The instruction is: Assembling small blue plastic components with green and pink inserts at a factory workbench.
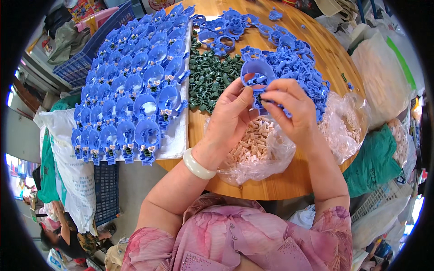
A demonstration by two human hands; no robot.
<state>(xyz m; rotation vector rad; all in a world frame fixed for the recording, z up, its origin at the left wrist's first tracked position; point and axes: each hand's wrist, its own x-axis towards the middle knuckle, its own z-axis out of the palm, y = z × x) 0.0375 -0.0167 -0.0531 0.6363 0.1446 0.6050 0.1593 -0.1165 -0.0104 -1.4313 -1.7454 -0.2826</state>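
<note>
Over the near part of the table, both my hands meet at a blue plastic toy part (262, 66) with a wide ring at its top. My left hand (229, 114) grips it from the left, thumb and fingers closed on its lower part. My right hand (293, 107) is closed in a pinch at its lower end, where a small dark green piece (259, 98) shows. My fingers partly hide that spot. Just below lies an open clear bag of small pale pink pieces (253, 141). Dark green pieces (212, 77) are heaped to the left, small blue pieces (298, 67) to the right.
Rows of similar blue ring parts (133, 83) fill a white board (177, 141) at left. More loose blue rings (226, 28) lie at the far side. Another clear bag (340, 124) sits at the right table edge. A blue crate (106, 192) stands below the board.
</note>
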